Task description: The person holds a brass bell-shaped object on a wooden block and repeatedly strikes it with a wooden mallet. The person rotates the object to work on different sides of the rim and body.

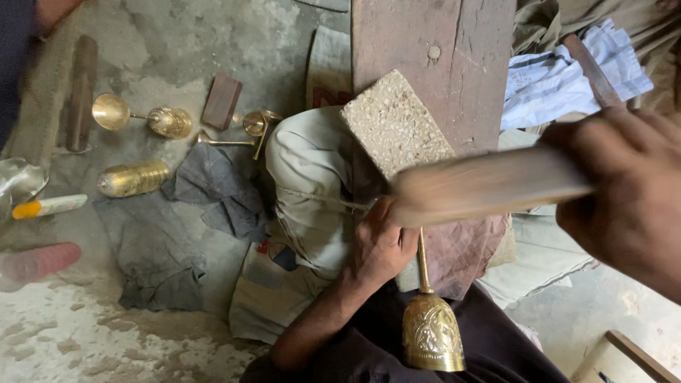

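My left hand (379,245) grips the thin stem of a brass goblet (431,326) whose embossed cup lies toward me over my dark-clothed lap. The stem rests against a wooden plank (454,50). My right hand (628,191) holds a blurred wooden stick (489,184) raised just above my left hand and the stem. A rough speckled block (394,124) lies on the plank behind the stick.
On the concrete floor to the left lie another brass goblet (142,117), a ribbed brass piece (133,178), small brass parts (254,128), a brown block (221,101), dark rags (213,188) and a white-and-yellow stick (48,206). Striped cloth (560,78) lies at the upper right.
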